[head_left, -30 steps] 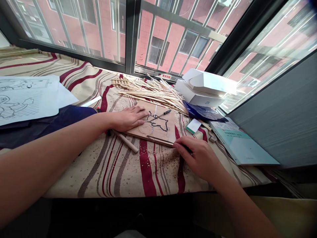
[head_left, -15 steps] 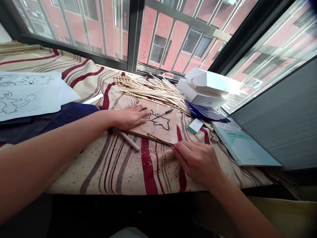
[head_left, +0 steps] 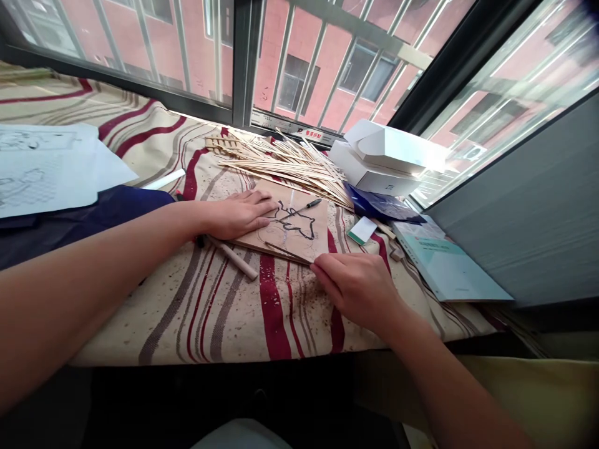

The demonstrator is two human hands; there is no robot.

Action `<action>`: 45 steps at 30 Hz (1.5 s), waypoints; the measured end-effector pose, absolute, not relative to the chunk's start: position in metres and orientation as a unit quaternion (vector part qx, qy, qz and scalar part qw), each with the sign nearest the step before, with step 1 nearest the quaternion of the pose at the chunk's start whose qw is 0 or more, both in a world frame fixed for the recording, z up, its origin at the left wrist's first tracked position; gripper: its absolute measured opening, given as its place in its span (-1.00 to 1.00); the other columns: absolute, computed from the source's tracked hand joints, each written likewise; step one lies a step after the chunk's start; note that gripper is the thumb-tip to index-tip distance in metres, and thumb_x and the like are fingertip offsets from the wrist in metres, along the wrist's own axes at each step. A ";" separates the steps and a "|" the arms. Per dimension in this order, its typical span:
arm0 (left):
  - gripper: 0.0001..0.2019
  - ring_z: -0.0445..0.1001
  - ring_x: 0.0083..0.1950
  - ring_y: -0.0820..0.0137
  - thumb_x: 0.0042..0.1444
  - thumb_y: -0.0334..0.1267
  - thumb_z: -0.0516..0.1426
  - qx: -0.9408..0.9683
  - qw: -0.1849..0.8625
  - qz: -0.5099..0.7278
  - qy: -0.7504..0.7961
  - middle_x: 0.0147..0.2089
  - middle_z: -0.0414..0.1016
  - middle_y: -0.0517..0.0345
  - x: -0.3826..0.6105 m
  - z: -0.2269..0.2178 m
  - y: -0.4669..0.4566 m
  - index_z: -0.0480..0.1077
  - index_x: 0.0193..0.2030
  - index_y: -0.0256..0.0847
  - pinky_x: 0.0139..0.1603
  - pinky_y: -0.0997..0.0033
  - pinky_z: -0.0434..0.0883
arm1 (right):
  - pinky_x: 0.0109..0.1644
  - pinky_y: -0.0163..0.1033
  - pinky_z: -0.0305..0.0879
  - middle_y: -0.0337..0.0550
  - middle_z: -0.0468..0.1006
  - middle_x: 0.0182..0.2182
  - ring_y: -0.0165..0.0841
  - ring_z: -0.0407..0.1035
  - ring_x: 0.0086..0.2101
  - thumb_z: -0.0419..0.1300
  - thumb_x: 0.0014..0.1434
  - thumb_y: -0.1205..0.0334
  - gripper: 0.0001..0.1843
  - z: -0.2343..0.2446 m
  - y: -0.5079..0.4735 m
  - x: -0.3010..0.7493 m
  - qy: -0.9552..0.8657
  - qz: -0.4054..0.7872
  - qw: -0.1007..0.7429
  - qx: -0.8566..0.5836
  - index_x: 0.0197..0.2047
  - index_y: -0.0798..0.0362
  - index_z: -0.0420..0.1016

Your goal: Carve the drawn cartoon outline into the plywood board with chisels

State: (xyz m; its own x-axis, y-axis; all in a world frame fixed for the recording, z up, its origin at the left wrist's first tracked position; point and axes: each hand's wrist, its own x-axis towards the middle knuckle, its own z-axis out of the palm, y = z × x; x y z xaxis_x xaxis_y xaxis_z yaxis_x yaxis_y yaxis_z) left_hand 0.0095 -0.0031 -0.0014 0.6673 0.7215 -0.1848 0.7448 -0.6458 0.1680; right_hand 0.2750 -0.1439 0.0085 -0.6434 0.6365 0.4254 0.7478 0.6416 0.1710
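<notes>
On board [head_left: 319, 242] w/ pen [head_left: 309, 204]: L hand [head_left: 238, 215] flat open; R hand [head_left: 360, 287] grip unclear.

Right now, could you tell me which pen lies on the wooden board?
The slim black pen; the beige marker and white pen lie on the striped cloth instead.

Bright window daylight, wide-angle edge distortion

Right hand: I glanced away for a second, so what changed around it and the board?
The right hand slid slightly left to the near corner of the wooden board; a dark tip seen under it earlier is hidden now. No clear grasp or release. The left hand stayed flat on the board, the pen and sticks unmoved.
</notes>
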 end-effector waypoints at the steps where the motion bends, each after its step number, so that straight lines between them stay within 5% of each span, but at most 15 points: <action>1: -0.30 -0.21 0.70 -0.04 0.52 0.09 -0.24 0.906 0.115 -0.050 0.404 0.72 -0.19 -0.16 0.010 -0.002 -0.002 -0.07 0.67 -0.18 0.64 -0.08 -0.17 | -0.43 -0.20 -0.04 -0.26 0.48 -0.60 -0.41 0.27 -0.60 0.13 0.42 0.33 -0.64 0.009 -0.145 0.279 -0.891 -0.153 0.162 -0.396 -0.46 0.08 0.45; 10: -0.26 -0.17 0.70 -0.05 0.49 0.13 -0.26 0.909 0.095 -0.044 0.403 0.70 -0.13 -0.20 0.006 -0.011 0.008 -0.04 0.66 -0.20 0.63 -0.07 -0.15 | -0.31 -0.27 0.10 -0.21 0.61 -0.45 -0.36 0.45 -0.44 0.11 0.51 0.17 -0.70 0.005 -0.152 0.293 -0.865 -0.013 0.149 -0.479 -0.27 0.06 0.51; 21: -0.25 -0.18 0.69 -0.10 0.49 0.19 -0.26 0.911 0.109 -0.034 0.397 0.70 -0.10 -0.13 0.005 -0.013 0.010 -0.07 0.67 -0.12 0.62 -0.12 -0.16 | -0.37 -0.21 -0.05 -0.26 0.46 -0.59 -0.40 0.18 -0.55 0.13 0.34 0.44 -0.69 0.013 -0.145 0.293 -0.899 -0.233 0.120 -0.352 -0.46 0.05 0.43; 27: -0.28 -0.16 0.69 -0.06 0.50 0.10 -0.24 0.909 0.102 -0.041 0.403 0.70 -0.11 -0.18 0.010 -0.007 0.002 -0.03 0.66 -0.21 0.63 -0.04 -0.16 | -0.39 -0.19 -0.02 -0.26 0.40 -0.62 -0.39 0.16 -0.57 0.11 0.29 0.49 -0.67 0.010 -0.144 0.281 -0.890 -0.279 0.142 -0.331 -0.49 0.04 0.43; 36: -0.30 -0.20 0.70 -0.02 0.50 0.13 -0.22 0.908 0.116 -0.034 0.400 0.71 -0.13 -0.02 0.009 -0.007 0.002 -0.06 0.68 -0.07 0.65 -0.07 -0.17 | -0.41 -0.20 0.01 -0.27 0.33 -0.65 -0.37 0.15 -0.58 0.12 0.23 0.54 -0.66 0.014 -0.154 0.275 -0.883 -0.310 0.133 -0.326 -0.53 0.03 0.39; 45: -0.30 -0.17 0.70 -0.08 0.51 0.08 -0.20 0.906 0.122 -0.037 0.404 0.72 -0.16 -0.11 0.012 -0.004 -0.003 -0.03 0.67 -0.19 0.65 -0.06 -0.17 | -0.41 -0.18 -0.01 -0.24 0.32 -0.66 -0.34 0.15 -0.59 0.08 0.20 0.58 -0.63 0.017 -0.159 0.266 -0.879 -0.324 0.129 -0.326 -0.54 0.02 0.41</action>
State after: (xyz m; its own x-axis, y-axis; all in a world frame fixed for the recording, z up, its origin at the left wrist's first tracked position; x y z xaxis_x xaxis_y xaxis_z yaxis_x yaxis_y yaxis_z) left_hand 0.0117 -0.0029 -0.0036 0.6702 0.7235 -0.1655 0.7415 -0.6431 0.1912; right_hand 0.2665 -0.1591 0.0175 -0.7537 0.4895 0.4386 0.6571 0.5776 0.4844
